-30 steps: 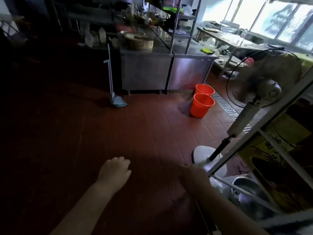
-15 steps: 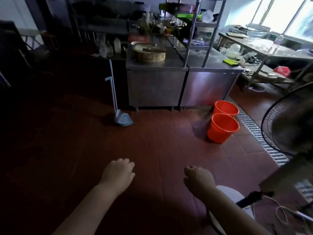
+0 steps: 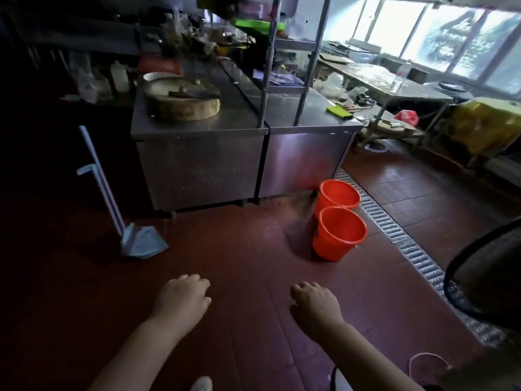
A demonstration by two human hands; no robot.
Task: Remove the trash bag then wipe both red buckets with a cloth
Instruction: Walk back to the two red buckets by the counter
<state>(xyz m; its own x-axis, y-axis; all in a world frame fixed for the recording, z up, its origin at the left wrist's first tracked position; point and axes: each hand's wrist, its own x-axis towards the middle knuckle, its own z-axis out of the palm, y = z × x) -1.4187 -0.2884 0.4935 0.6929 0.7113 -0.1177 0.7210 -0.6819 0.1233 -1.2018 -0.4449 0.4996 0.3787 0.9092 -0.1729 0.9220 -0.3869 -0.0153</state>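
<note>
Buckets first: we see two red ones standing upright on the red tiled floor [image 3: 253, 249], touching or almost touching, the near bucket [image 3: 339, 234] just in front of the far bucket [image 3: 339, 193]. Both sit at the right corner of the steel counter [image 3: 197, 170], beside the metal floor drain [image 3: 386, 221]. From here both look hollow inside; we cannot make out a trash bag in either.

Our left hand [image 3: 181, 299] hangs low over the floor, fingers loosely curled and holding nothing. Our right hand [image 3: 314, 303] is much the same, knuckles up, fingers loosely bent, nothing in them. Both are well apart from the buckets.

A blue dustpan [image 3: 142, 241] with a long handle stands by the counter's left side. On the counter lies a round chopping block [image 3: 183, 104]. A fan [image 3: 485, 277] shows at the right edge.
</note>
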